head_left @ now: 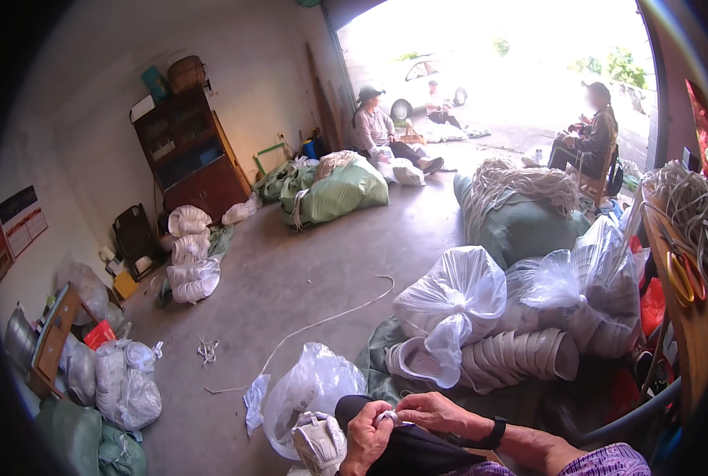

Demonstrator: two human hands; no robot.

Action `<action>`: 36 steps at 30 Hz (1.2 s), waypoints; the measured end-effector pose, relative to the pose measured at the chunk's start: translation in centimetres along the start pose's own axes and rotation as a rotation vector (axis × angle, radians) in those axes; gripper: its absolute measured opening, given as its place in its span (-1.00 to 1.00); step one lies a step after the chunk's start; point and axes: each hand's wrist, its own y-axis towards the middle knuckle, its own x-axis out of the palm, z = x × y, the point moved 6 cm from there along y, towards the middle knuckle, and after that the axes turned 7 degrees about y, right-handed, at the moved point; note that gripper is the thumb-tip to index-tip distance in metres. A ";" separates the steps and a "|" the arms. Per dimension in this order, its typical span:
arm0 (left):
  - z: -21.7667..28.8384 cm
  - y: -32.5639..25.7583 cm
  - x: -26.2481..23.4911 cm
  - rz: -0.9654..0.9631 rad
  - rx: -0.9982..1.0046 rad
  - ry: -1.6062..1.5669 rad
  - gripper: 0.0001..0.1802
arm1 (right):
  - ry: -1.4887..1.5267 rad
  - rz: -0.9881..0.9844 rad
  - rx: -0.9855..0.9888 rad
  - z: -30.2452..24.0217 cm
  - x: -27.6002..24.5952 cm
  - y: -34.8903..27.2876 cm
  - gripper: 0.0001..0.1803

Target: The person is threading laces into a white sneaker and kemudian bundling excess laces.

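While the left hand (364, 440) curls thumb and fingers about a small white piece (385, 417), the right hand (433, 413) pinches at it, fingertips nearly together, over dark cloth (425, 451). One white bundle (320, 444) sits just beside the left hand. One long cord (314, 324) and one tangle (208, 350) lie on the floor (298, 274), which runs from bagged baskets (521, 357) at right to the cabinet (203, 186). Three people (374, 128) sit beyond.

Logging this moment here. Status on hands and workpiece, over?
Left hand gripping small white piece. Right hand at it. Translucent plastic bag nearby, not covering hands.
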 end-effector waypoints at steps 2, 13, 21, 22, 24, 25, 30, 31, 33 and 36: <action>-0.3 0.1 0.3 -0.033 0.018 -0.017 -0.85 | 0.024 -0.008 0.002 0.5 -0.1 -0.1 -0.65; -0.4 -0.2 0.5 -0.053 -0.060 -0.027 -0.89 | 0.209 0.003 0.004 -0.5 0.8 -0.6 -0.65; -0.8 0.1 0.7 -0.056 -0.033 -0.042 -0.85 | 0.283 -0.009 0.112 -0.5 0.2 -0.7 -0.65; -0.9 0.0 0.8 -0.058 -0.032 -0.042 -0.85 | 0.333 -0.019 0.079 -0.8 0.4 -0.8 -0.67; -1.3 0.1 0.7 -0.038 0.003 -0.019 -0.85 | 0.332 -0.021 0.071 -0.2 0.4 -0.7 -0.67; -1.3 0.1 0.7 -0.038 0.003 -0.018 -0.85 | 0.331 -0.027 0.065 0.0 0.5 -0.6 -0.68; -0.3 0.0 0.4 -0.033 -0.016 -0.108 -0.87 | 0.339 -0.019 0.048 0.2 0.6 -0.4 -0.69; -0.2 0.0 0.4 -0.035 -0.020 -0.108 -0.87 | 0.338 -0.018 0.051 0.4 0.7 -0.5 -0.68; 0.2 -0.5 0.2 -0.042 -0.007 -0.082 -0.88 | 0.339 -0.008 0.035 0.1 1.1 -0.9 -0.69; 0.5 -0.9 0.0 -0.016 0.023 -0.032 -0.88 | 0.341 -0.028 0.007 0.4 1.5 -1.2 -0.73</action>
